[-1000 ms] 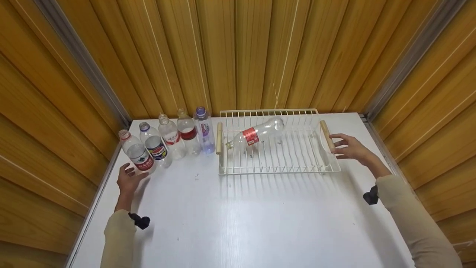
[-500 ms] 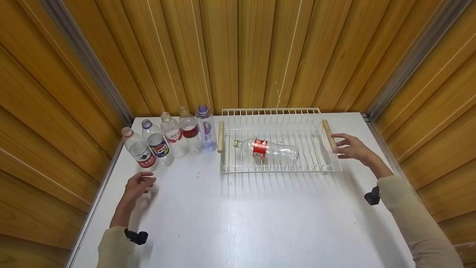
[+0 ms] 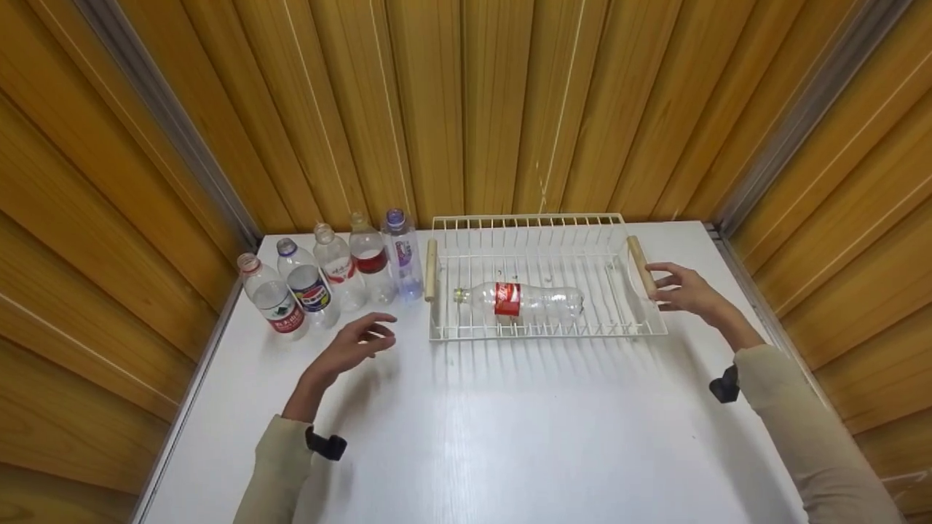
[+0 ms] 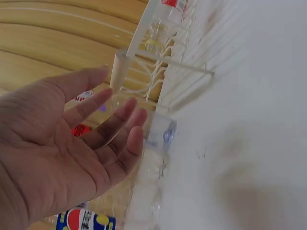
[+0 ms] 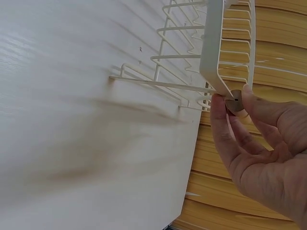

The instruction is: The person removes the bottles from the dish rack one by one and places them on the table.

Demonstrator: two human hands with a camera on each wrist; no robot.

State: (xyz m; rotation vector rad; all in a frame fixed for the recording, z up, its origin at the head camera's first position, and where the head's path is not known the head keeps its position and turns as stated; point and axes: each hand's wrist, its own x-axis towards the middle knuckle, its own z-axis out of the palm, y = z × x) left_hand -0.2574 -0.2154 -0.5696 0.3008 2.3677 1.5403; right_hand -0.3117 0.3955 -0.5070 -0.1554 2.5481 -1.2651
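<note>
My left hand (image 3: pixel 360 343) hovers over the table with its fingers loosely bent, holding nothing. Ahead of it is the left wooden handle (image 3: pixel 430 271) of a white wire dish rack (image 3: pixel 547 338); the left wrist view has that handle (image 4: pixel 120 72) just beyond the fingertips. With thumb and fingers my right hand (image 3: pixel 688 295) grips the rack's right wooden handle (image 3: pixel 641 268), whose end (image 5: pixel 235 101) shows between them in the right wrist view. On the rack's wires an empty plastic bottle (image 3: pixel 550 302) with a red label lies on its side, neck pointing left.
Left of the rack several empty plastic bottles stand in a slanted row, from a red-labelled one (image 3: pixel 275 302) at the outer end to a purple-tinted one (image 3: pixel 405 255) beside the rack. Wood-patterned panels (image 3: pixel 502 109) wall the white table (image 3: pixel 466 437) at back and sides.
My left hand has moved right from the outermost bottle toward the rack. The bottle in the rack has rolled toward the front and now lies nearly level. My right hand keeps its grip.
</note>
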